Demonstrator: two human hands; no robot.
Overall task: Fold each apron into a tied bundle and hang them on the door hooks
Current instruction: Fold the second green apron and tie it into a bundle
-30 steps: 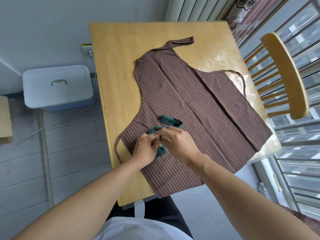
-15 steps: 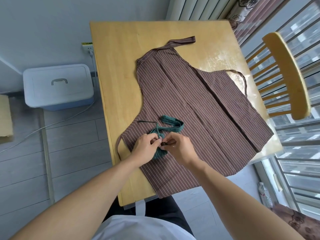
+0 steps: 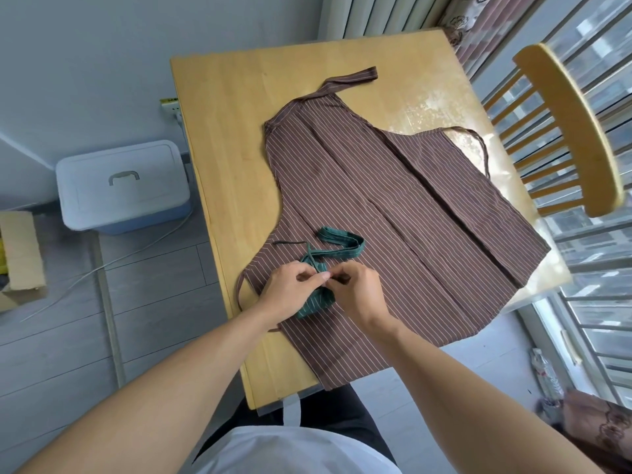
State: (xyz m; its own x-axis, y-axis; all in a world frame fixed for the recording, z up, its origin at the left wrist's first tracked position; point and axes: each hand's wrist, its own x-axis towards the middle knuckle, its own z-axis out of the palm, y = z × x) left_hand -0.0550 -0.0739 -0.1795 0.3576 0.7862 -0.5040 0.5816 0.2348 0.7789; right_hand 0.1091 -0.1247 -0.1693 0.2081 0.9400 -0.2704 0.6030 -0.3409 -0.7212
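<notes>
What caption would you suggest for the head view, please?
Both hands tie a green bundle atop a brown apron spread on the table.

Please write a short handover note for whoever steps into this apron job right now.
Left hand and right hand: both pinch the thin tie at the green apron bundle, mid-knot.
Green bundle lies on the brown striped apron, which is spread flat on the wooden table; its green strap trails loose.
Done: green apron folded small.
Left: finish the knot, fold and tie the brown apron, hang both. No door hooks in view.
</notes>
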